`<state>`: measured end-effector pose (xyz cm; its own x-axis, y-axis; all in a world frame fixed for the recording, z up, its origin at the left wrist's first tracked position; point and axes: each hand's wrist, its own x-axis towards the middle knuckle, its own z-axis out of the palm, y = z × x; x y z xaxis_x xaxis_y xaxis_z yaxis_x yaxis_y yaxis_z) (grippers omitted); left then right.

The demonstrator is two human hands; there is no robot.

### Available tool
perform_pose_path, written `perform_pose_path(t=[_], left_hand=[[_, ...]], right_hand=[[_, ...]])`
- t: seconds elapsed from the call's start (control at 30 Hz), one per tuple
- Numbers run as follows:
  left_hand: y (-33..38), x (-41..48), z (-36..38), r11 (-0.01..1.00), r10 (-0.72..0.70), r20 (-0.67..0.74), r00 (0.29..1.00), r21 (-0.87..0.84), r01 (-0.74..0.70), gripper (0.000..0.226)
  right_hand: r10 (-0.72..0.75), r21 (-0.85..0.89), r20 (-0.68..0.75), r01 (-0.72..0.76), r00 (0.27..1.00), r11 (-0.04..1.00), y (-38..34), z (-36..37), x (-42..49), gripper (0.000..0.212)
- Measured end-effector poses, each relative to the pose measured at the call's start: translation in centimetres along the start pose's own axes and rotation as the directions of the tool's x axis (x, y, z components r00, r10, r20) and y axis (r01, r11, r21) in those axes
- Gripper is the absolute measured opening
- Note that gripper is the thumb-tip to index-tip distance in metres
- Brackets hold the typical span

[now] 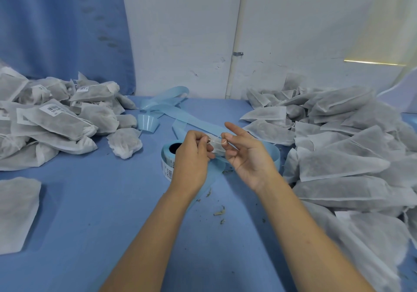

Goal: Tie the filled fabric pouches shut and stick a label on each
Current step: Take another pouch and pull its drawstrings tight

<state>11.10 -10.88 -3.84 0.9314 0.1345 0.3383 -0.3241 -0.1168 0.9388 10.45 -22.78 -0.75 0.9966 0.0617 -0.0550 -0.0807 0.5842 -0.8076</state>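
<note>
– Your left hand [191,154] and right hand [246,154] meet over the middle of the table [90,201]. Each pinches one end of a small pale label [215,144]. The left fingers are curled in tight; on the right, thumb and one finger do the pinching and the forefinger sticks out straight.

– Where is the label in relation to the roll?

– You hold it in the air just above the roll [168,158], which lies on the table under your left hand. No pouch is in either hand, so I judge you are between pouches, with a label peeled and ready.

– How far along am I?

– Partway, I'd say. The left pile [56,120] shows barcode labels on several pouches, and those look bunched at the neck. The right pile [349,145] is at least as big and has no labels that I can see. Its pouches lie flat with loose strings, so they seem to need both tying and labelling.

– And the pouches themselves?

– They are thin white fabric with dark filling showing through. One bunched pouch [125,142] sits alone near the left pile, with no label visible. Another flat one [18,212] lies at the table's left edge. Spent blue backing [185,115] trails behind the roll, and crumbs [220,212] lie between your forearms.
</note>
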Motion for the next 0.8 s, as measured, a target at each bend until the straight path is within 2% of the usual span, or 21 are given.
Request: perform_pose_path(t=[0.37, 0.53, 0.6, 0.67, 0.73, 0.8], left_hand=[[0.3, 0.0, -0.3, 1.000, -0.023, 0.004, 1.000, 0.018, 0.023, 0.020], [0.7, 0.1, -0.6, 0.999, 0.003, 0.039, 0.999, 0.032, -0.004, 0.024], [0.6, 0.1, -1.0, 0.980, 0.052, 0.059, 0.997, 0.189, -0.062, 0.026], [0.5, 0.0, -1.4, 0.887, 0.178, 0.061, 0.982, 0.422, -0.187, 0.035], [0.2, 0.0, -1.6, 0.836, 0.271, 0.113, 0.956, 0.464, -0.292, 0.044], [-0.1, 0.0, -1.8, 0.834, 0.294, 0.155, 0.943, 0.440, -0.332, 0.048]], right_hand=[[0.092, 0.088, 0.007, -0.093, 0.996, 0.992, 0.3, -0.3, 0.0, 0.026], [0.051, 0.214, 0.013, -0.053, 0.999, 0.975, -0.1, -0.4, 0.0, 0.034], [0.039, 0.227, 0.012, -0.041, 0.999, 0.973, -0.2, -0.6, 0.0, 0.037], [0.036, 0.232, 0.021, -0.040, 0.999, 0.972, -0.1, -0.6, -0.1, 0.037], [0.032, 0.244, 0.042, -0.041, 0.999, 0.969, 0.0, -0.5, -0.1, 0.038], [0.023, 0.248, 0.066, -0.038, 0.998, 0.968, 0.0, -0.2, -0.2, 0.037]])
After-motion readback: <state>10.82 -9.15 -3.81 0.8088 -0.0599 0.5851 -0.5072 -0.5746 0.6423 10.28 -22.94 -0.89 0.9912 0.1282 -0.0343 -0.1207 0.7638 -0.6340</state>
